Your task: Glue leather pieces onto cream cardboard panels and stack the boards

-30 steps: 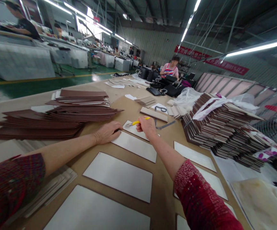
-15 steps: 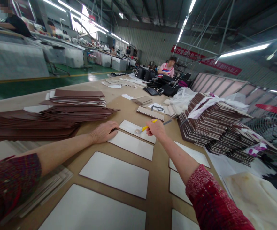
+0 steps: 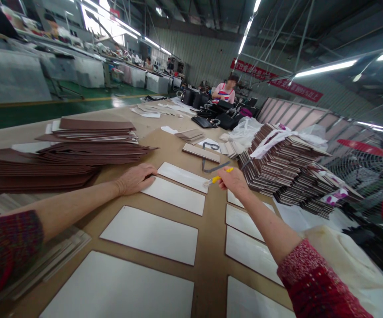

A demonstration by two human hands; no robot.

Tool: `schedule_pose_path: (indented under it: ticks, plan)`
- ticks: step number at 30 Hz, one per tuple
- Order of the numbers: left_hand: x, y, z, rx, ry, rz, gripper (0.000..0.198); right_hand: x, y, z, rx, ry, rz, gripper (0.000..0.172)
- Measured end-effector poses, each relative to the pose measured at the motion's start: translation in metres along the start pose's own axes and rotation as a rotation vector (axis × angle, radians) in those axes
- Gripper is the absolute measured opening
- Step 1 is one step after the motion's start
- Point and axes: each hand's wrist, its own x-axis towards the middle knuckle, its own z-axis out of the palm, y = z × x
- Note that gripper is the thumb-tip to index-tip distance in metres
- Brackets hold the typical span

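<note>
partly hidden: yellow tool (image 3: 218, 178) in right hand (image 3: 234, 181)

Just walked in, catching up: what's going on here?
A person in red sleeves leans over a brown board laid with white panels in two columns. The left hand lies flat at the corner of one white panel; the right hand grips a yellow-handled tool, its tip at the end of the far panel. Brown sheet stacks sit either side; another person sits at the far end.
</note>
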Motion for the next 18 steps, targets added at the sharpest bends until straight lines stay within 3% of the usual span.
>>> schedule_pose_path:
  ticks: [4,8,13,18]
  plan:
    - [0.001,0.001,0.0,-0.007,0.006,0.006,0.028,-0.002,-0.006,0.0,-0.03,-0.001,-0.019,0.015]
    - [0.0,0.0,-0.001,-0.019,0.012,0.003,0.027,-0.002,-0.016,0.023,0.015,-0.039,-0.028,0.014]
    - [-0.001,-0.002,0.0,-0.042,0.016,-0.008,0.026,-0.001,-0.032,0.054,0.21,-0.089,-0.03,0.011]
    - [0.002,-0.005,-0.001,-0.08,0.034,-0.028,0.027,-0.009,-0.047,0.057,0.398,-0.112,-0.026,0.011]
